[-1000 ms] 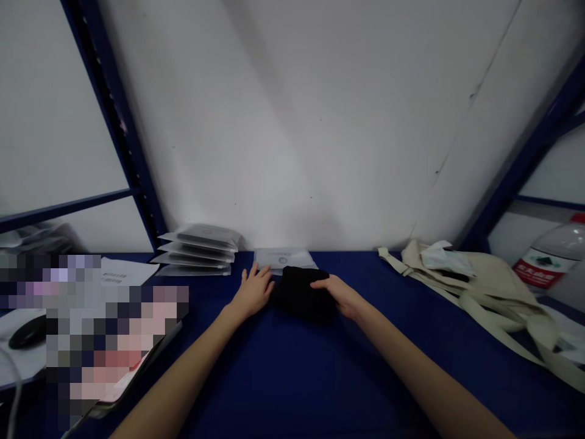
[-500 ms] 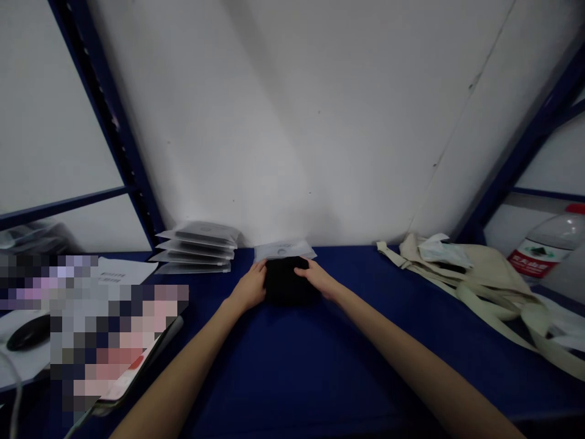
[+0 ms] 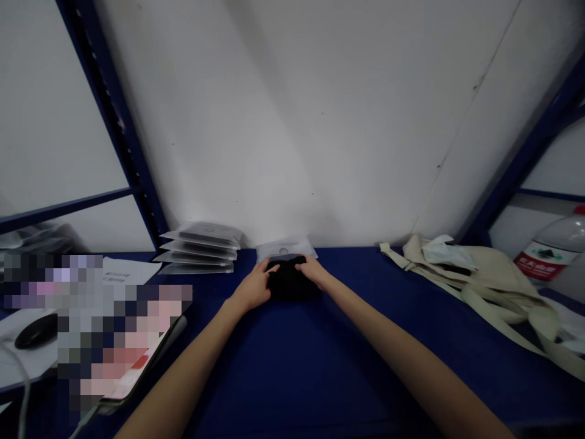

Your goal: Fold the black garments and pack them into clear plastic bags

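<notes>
A folded black cloth [image 3: 292, 281] lies on the blue tabletop between my two hands; which garment or item it is I cannot tell. My left hand [image 3: 256, 286] grips its left side, the thumb on top and the fingers at the far edge. From the right, my right hand [image 3: 314, 272] has its thumb on the cloth's top, with its other fingers partly hidden behind the far right corner. Just beyond the cloth, against the wall, is a clear plastic bag [image 3: 286, 247] with a small printed mark.
Several frosted zip bags [image 3: 203, 247] with dark contents are stacked at the back left. On the left are papers [image 3: 132, 271], a black mouse [image 3: 36, 331], a cable and a pixelated phone-like device [image 3: 128, 384]. At right lie a beige cloth bag [image 3: 489, 268] and a large bottle [image 3: 548, 253].
The cloth's far edge has been bent in and now looks uneven. My left thumb has moved up onto it, and my right thumb has shifted along its top. The view has swung slightly left.
</notes>
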### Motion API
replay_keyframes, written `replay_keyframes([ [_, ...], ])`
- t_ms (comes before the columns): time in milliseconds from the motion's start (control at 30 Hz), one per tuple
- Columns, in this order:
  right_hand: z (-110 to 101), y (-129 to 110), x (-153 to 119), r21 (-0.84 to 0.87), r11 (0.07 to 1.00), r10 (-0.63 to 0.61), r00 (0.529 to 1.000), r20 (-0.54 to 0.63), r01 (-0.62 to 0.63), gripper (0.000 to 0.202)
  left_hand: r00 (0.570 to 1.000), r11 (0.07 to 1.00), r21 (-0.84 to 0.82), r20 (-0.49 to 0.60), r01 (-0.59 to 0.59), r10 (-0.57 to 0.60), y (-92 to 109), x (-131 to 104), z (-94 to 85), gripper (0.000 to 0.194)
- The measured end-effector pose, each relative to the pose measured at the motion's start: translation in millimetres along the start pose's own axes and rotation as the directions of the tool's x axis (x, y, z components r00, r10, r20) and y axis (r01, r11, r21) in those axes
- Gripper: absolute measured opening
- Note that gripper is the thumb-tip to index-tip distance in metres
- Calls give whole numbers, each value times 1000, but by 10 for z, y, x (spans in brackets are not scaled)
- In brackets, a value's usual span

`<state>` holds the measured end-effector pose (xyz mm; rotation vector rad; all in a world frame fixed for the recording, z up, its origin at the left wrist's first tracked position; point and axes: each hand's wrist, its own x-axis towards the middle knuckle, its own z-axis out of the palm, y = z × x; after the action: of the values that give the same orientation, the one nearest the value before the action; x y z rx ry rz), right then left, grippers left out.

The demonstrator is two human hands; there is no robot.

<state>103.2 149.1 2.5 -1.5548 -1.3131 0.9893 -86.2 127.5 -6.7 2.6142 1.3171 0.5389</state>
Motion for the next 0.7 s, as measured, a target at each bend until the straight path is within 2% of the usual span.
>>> replay_keyframes([
  [167, 31, 49, 17, 110, 993, 46, 997, -54, -40, 33, 998, 999, 32, 48, -39, 37, -11, 19, 16, 65],
  [267, 6, 49, -19, 171, 982, 88, 996, -10, -85, 31, 996, 997, 37, 70, -65, 62, 3, 13, 8, 65],
  [367, -91, 7, -81, 203, 973, 99, 992, 72, -112, 25, 995, 997, 67, 93, -42, 36, 28, -2, -1, 65],
  [467, -231, -86, -196, 105, 992, 63, 994, 87, -72, 21, 995, 995, 103, 100, -11, 1, 59, -17, -1, 63],
  [533, -294, -158, -322, -63, 998, -5, 1000, 10, 6, 22, 995, 992, 125, 97, -5, -7, 76, -22, 6, 63],
  [600, -298, -207, -483, -302, 938, -193, 980, -44, 171, 28, 996, 991, 137, 87, -6, -5, 81, -22, 22, 63],
  [633, -274, -215, -568, -418, 861, -319, 948, -3, 289, 34, 997, 991, 137, 81, -9, -2, 78, -19, 32, 63],
  [667, -237, -211, -648, -515, 752, -424, 900, 99, 411, 40, 997, 991, 134, 76, -12, 2, 73, -16, 44, 64],
  [700, -190, -194, -718, -580, 636, -475, 851, 224, 508, 46, 997, 991, 130, 71, -14, 5, 65, -13, 55, 65],
])
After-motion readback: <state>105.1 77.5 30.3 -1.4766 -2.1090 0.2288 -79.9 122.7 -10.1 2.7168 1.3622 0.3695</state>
